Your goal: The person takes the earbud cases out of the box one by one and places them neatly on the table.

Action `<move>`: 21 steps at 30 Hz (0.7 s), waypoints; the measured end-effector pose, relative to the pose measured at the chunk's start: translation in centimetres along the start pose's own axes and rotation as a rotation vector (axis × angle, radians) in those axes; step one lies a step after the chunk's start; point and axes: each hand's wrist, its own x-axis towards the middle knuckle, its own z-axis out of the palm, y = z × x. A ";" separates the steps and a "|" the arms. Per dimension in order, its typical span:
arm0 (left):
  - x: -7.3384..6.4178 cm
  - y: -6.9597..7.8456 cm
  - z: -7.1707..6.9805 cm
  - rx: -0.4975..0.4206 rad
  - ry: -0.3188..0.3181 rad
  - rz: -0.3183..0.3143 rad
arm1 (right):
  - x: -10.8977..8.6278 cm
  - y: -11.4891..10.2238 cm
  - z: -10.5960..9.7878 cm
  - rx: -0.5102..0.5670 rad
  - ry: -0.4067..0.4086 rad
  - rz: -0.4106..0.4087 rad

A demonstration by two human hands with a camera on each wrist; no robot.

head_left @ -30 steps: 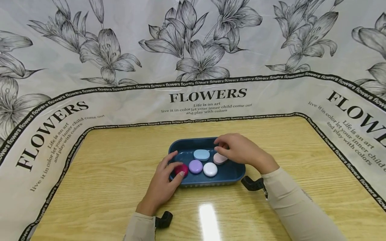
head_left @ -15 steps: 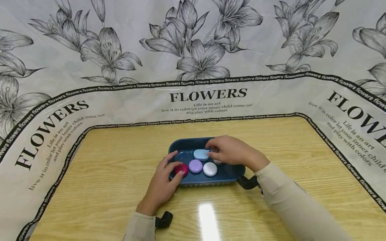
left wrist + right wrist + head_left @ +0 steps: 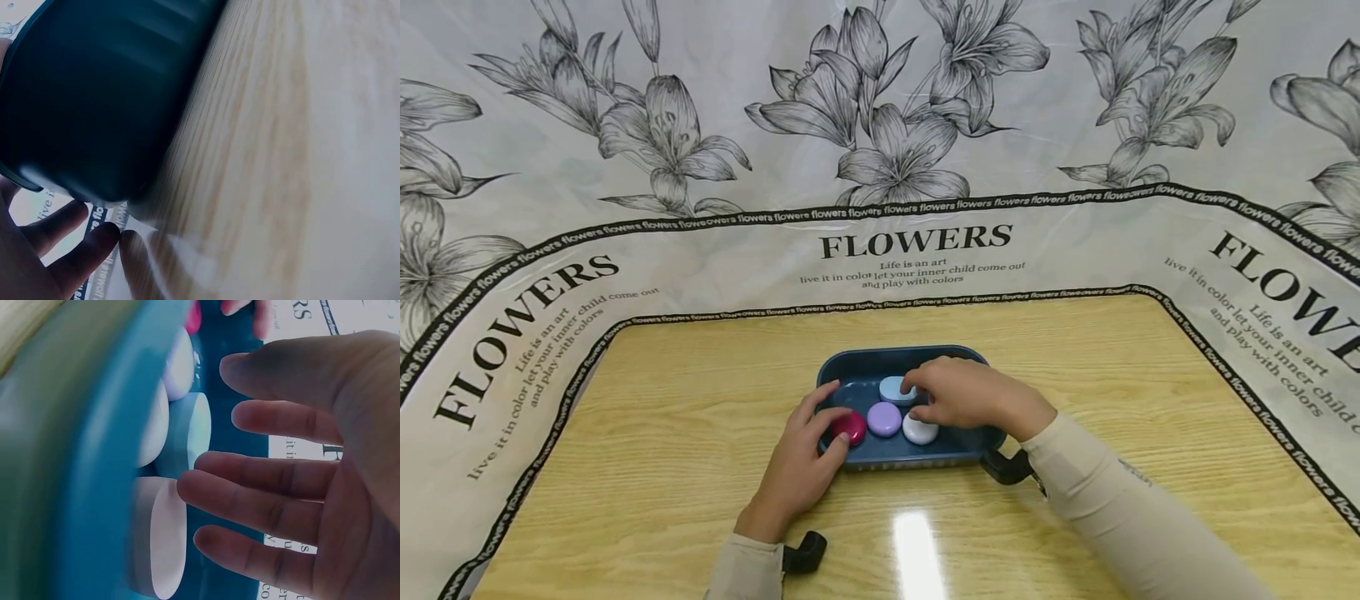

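Note:
A dark blue tray [image 3: 970, 447] with rounded ends holds several smooth, soap-like pieces: a crimson round one [image 3: 854, 428], a lavender round one [image 3: 884, 419], a white round one [image 3: 919, 432] and a light blue oval one [image 3: 892, 388]. A pale pink piece [image 3: 167, 540] shows in the right wrist view; the hand hides it from the head camera. My left hand [image 3: 797, 467] rests at the tray's left end, thumb and a finger over the rim beside the crimson piece. My right hand [image 3: 973, 396] hovers over the pieces, fingers extended and holding nothing, fingertips near the light blue and white ones.
Light wood-grain table [image 3: 700, 400] lies under the tray, with a bright reflection in front. A white floral sheet [image 3: 737, 275] with printed lettering borders the table at the back and sides. Black camera straps [image 3: 805, 552] hang at both wrists.
My right hand has moved left and toward the near side, from over the pale pink piece to over the light blue and white ones. The left hand and the pieces keep their places.

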 end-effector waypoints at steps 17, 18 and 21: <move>-0.1 0.2 -0.2 0.017 0.013 0.015 | 0.6 -1.0 0.0 -0.089 -0.081 0.053; -0.1 0.1 -0.2 0.018 0.013 0.016 | 0.6 -1.0 0.0 -0.092 -0.090 0.051; 0.0 0.1 -0.3 0.021 0.012 0.020 | 0.8 -1.1 0.0 -0.105 -0.115 0.046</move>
